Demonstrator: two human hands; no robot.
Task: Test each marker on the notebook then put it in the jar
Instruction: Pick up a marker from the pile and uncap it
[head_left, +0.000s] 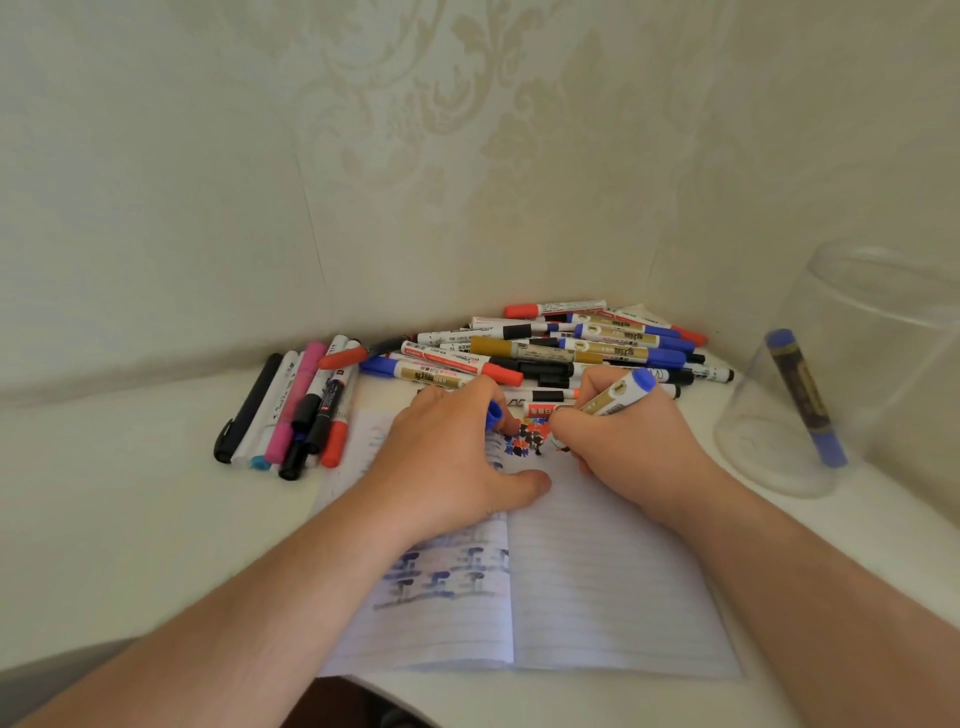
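An open lined notebook (597, 587) lies on the white table in front of me, with blue, red and black test marks near its top. My right hand (618, 447) grips an uncapped gold-and-blue marker (618, 397), tip down on the right page beside the marks. My left hand (452, 457) rests on the left page, thumb on the fold, and its fingers hold the marker's blue cap (494, 414). A clear jar (857, 364) stands to the right with one blue-and-gold marker (805, 397) leaning inside it.
A heap of markers (550, 348) with red, blue, black and gold caps lies behind the notebook against the wall corner. A smaller group of markers (296, 410), black, pink, white and red, lies left of the notebook. The table's front edge runs below the notebook.
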